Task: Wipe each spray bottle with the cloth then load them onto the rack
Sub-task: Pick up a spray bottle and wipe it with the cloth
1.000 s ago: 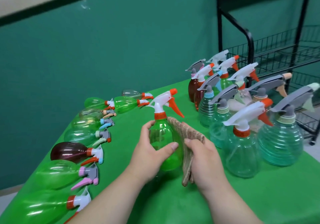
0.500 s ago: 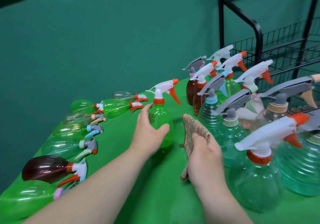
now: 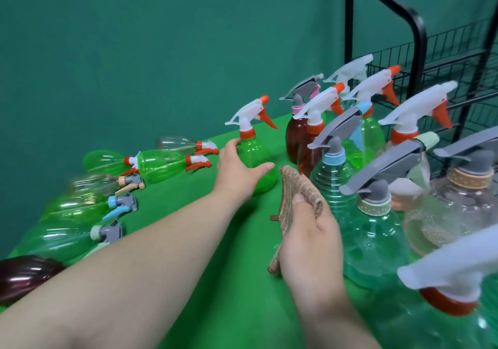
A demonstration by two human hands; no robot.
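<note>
Green table [image 3: 229, 262], left hand [image 3: 237, 172] grip wrapped round upright green spray bottle [image 3: 257, 150]; right hand [image 3: 310, 241] pinching cloth [image 3: 293, 187] just beside it

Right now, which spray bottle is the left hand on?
The upright green bottle with the white-and-orange trigger, standing alone; the left hand curls round it, while the green bottles beside it lie flat.

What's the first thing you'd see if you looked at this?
A row of spray bottles lies on the left of the green table, and a crowd of standing ones fills the right. In the middle, the left hand holds an upright green bottle and the right hand pinches a brown cloth.
</note>
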